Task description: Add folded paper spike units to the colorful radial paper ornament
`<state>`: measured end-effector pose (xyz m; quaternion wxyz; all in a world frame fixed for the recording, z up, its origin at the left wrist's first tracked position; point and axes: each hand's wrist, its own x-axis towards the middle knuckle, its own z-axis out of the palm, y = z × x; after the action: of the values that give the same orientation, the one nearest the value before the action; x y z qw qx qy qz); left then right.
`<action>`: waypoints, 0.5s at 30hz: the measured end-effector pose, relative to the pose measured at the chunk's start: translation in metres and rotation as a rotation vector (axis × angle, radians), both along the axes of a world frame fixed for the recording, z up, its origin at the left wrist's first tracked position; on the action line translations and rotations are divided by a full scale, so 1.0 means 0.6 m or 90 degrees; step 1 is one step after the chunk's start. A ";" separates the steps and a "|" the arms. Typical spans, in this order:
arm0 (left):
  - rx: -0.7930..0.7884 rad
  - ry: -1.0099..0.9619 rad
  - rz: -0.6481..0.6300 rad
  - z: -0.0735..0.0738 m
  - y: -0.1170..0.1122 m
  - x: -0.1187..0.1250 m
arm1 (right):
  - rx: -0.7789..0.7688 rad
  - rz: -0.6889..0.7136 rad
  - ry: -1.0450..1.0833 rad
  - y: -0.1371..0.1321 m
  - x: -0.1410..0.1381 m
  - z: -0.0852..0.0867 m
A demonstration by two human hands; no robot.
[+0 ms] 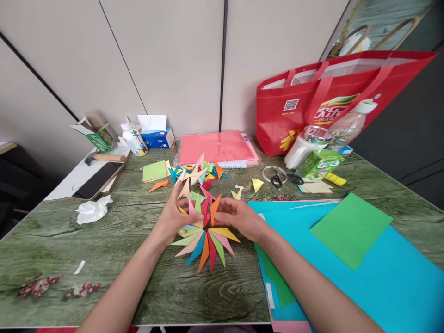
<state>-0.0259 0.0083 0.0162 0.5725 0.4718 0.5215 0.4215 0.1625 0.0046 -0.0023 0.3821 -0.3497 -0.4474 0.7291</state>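
A ring of folded paper points [207, 247] in many colours lies on the table between my hands, its points fanning outward. My left hand [175, 210] grips the ring's upper left, thumb on a red point and fingers behind. An orange folded paper piece [215, 209] is pinched between the thumb and fingers of my right hand [239, 215], at the ring's upper right. Whether the orange piece is joined to the ring I cannot tell. Just beyond my hands lies a pile of loose folded paper pieces [197, 175].
Blue paper sheets [347, 286] with a green square [352, 230] lie at the right. Behind them stand a green box [321, 164], scissors [286, 179] and a red bag [312, 106]. Crumpled tissue [93, 209], a phone [97, 180] and a hammer [106, 157] lie at the left.
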 end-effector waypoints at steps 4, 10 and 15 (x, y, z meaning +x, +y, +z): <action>0.007 0.023 0.004 0.004 -0.001 0.002 | -0.005 0.007 0.001 0.000 0.001 0.001; -0.011 0.025 0.016 0.006 -0.002 0.004 | -0.010 -0.020 0.017 0.000 -0.005 -0.006; -0.028 0.012 0.026 0.011 -0.004 0.011 | -0.025 -0.037 0.011 -0.002 -0.011 -0.005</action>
<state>-0.0193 0.0056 0.0227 0.5693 0.4524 0.5453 0.4169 0.1559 0.0031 -0.0051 0.3999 -0.3639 -0.4195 0.7292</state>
